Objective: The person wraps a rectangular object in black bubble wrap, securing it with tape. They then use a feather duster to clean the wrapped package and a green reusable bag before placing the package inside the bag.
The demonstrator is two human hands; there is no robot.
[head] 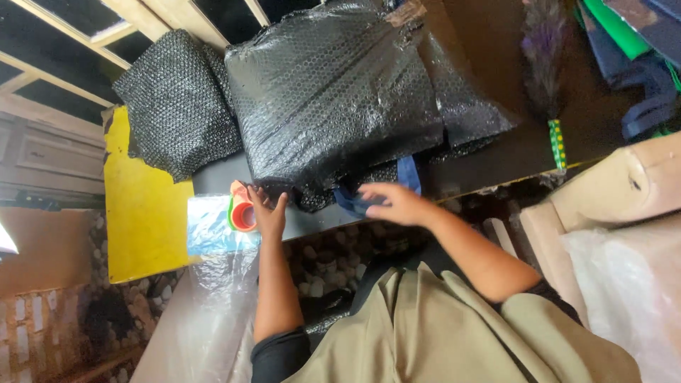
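We see a dark desk (496, 159) over pebble floor (326, 259); left hand (268, 213) released beside tape roll (243, 214), right hand (397, 203) grip probably on blue strap (407, 174) under bubble-wrapped bundle (333, 92).

- Your head camera gives a moderately lit frame, daylight in character; the source itself is out of view.
- Glare: the bubble wrap (333, 92) throws white highlights across its upper face and right edge, so light reaches it from above and the right.
- The clear plastic (631, 284) at lower right is near washed out.
- Upper left panels read almost black, without detail.
- Shadow sits under the table edge (496, 177); the pebble floor (326, 262) there is dim.
- Your right hand (397, 203) shows slight blur at the fingers; your left hand (268, 213) is sharper.
- Edges bend a little, wide-lens distortion; the corners are soft.
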